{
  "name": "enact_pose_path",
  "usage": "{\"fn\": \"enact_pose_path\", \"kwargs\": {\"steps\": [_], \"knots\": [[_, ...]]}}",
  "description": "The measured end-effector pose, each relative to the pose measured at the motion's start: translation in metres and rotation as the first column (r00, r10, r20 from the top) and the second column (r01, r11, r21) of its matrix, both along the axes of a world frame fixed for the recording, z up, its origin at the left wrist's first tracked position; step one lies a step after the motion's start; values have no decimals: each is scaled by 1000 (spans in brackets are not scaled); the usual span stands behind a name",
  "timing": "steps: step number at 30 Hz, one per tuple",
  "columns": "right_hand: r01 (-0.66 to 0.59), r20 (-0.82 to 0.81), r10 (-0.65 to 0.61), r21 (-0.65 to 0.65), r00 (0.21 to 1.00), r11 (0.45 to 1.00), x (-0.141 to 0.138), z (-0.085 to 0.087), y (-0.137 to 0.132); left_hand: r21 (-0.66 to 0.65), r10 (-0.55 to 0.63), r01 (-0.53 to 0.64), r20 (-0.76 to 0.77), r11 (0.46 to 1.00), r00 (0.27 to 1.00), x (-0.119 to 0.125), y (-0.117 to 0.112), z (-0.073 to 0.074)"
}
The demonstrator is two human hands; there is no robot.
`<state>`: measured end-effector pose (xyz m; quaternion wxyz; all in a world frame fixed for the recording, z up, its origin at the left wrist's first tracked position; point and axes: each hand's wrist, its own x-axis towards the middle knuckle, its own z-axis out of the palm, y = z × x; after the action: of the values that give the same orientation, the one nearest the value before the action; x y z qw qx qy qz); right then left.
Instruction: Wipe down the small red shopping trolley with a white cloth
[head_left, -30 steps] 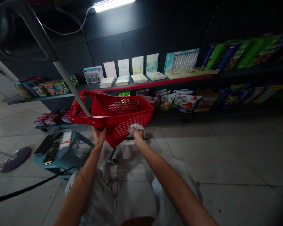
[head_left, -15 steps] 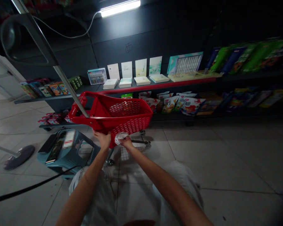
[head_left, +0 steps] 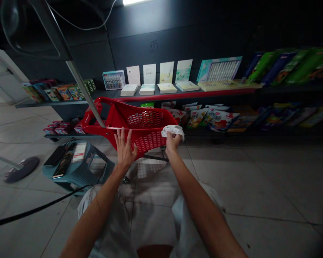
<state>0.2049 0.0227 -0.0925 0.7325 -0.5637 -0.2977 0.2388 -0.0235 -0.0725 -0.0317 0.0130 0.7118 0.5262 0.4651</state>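
Note:
A small red shopping cart (head_left: 146, 141) with a perforated basket and a metal pole stands in front of me. My left hand (head_left: 125, 148) lies with spread fingers against its near side wall, holding nothing. At the cart's front right corner, my right hand (head_left: 173, 141) is closed on a crumpled white cloth (head_left: 174, 130). The cloth rests at the basket's top rim. Part of the cart's lower frame and a wheel show beneath the basket.
Behind the cart runs a dark shelf (head_left: 223, 91) with notebooks, marker sets and snack bags. To the left stands a blue-grey plastic stool (head_left: 87, 163) bearing dark devices. A round pole base (head_left: 23, 169) and a black cable (head_left: 37, 209) are at far left.
My right hand has moved the cloth up and right, from the cart's lower near side to its front top corner. My left hand has shifted from the lower edge to spread on the side.

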Motion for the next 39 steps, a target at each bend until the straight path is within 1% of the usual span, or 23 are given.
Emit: {"fn": "enact_pose_path", "kwargs": {"steps": [1, 2, 3, 4, 5, 6, 7, 8, 9, 11, 15, 21, 23, 25, 27, 29, 30, 31, 32, 33, 36, 37, 39], "knots": [[39, 106, -42, 27, 994, 999, 7, 6, 0, 10, 2, -1, -49, 1000, 999, -2, 2, 1], [29, 241, -40, 52, 970, 998, 12, 12, -1, 17, 23, -22, -104, 1000, 994, -3, 4, 1], [-37, 408, 9, 61, 913, 997, 14, 18, -3, 19, 55, -53, -161, 998, 985, -4, 6, 1], [-135, 580, 88, 38, 810, 990, 13, 24, -6, 18, 88, -86, -217, 996, 972, -6, 8, 0], [-221, 723, 163, -14, 672, 975, 10, 29, -10, 16, 120, -120, -267, 993, 956, -7, 10, 0], [-273, 820, 218, -79, 529, 959, 5, 34, -13, 17, 148, -150, -305, 989, 941, -7, 11, -1], [-290, 877, 252, -137, 410, 947, 0, 38, -17, 21, 172, -175, -334, 984, 927, -7, 12, -1], [-278, 906, 268, -178, 328, 944, -4, 42, -20, 28, 190, -193, -353, 981, 916, -7, 13, -1], [-250, 919, 273, -204, 283, 947, -8, 45, -23, 37, 206, -207, -363, 978, 908, -7, 14, -2], [-203, 928, 292, -247, 231, 947, -12, 52, -25, 52, 230, -227, -367, 972, 901, -6, 16, -2], [-182, 921, 361, -334, 146, 925, -9, 63, -26, 54, 245, -242, -350, 969, 904, -4, 18, -2], [-175, 916, 384, -361, 121, 916, -4, 72, -33, 62, 247, -240, -352, 969, 903, -4, 17, -4], [-175, 921, 372, -349, 116, 920, 0, 70, -37, 68, 242, -234, -364, 970, 899, -6, 17, -5], [-171, 922, 375, -356, 98, 919, 7, 62, -42, 63, 234, -227, -370, 972, 899, -9, 16, -4], [-156, 899, 435, -422, 60, 893, 15, 51, -48, 55, 226, -222, -375, 973, 899, -11, 16, -3], [-147, 842, 539, -531, 15, 835, 20, 39, -54, 56, 229, -225, -386, 973, 894, -11, 15, 0], [-148, 815, 579, -572, 13, 807, 21, 35, -57, 58, 234, -229, -390, 972, 891, -10, 15, 2], [-152, 797, 603, -592, 35, 792, 21, 32, -59, 57, 239, -236, -390, 970, 889, -8, 15, 3], [-158, 793, 604, -588, 83, 793, 21, 30, -60, 51, 246, -246, -385, 968, 889, -6, 15, 5], [-160, 800, 579, -558, 158, 814, 20, 29, -60, 38, 253, -258, -378, 965, 891, -3, 14, 7], [-158, 826, 389, -356, 408, 921, 20, 30, -58, 4, 281, -300, -367, 954, 887, 4, 14, 12], [-156, 818, 319, -278, 478, 948, 21, 31, -56, 3, 296, -318, -368, 948, 881, 6, 14, 14], [-135, 777, 204, -154, 595, 979, 26, 32, -52, 8, 333, -355, -370, 935, 867, 8, 15, 19]]}}
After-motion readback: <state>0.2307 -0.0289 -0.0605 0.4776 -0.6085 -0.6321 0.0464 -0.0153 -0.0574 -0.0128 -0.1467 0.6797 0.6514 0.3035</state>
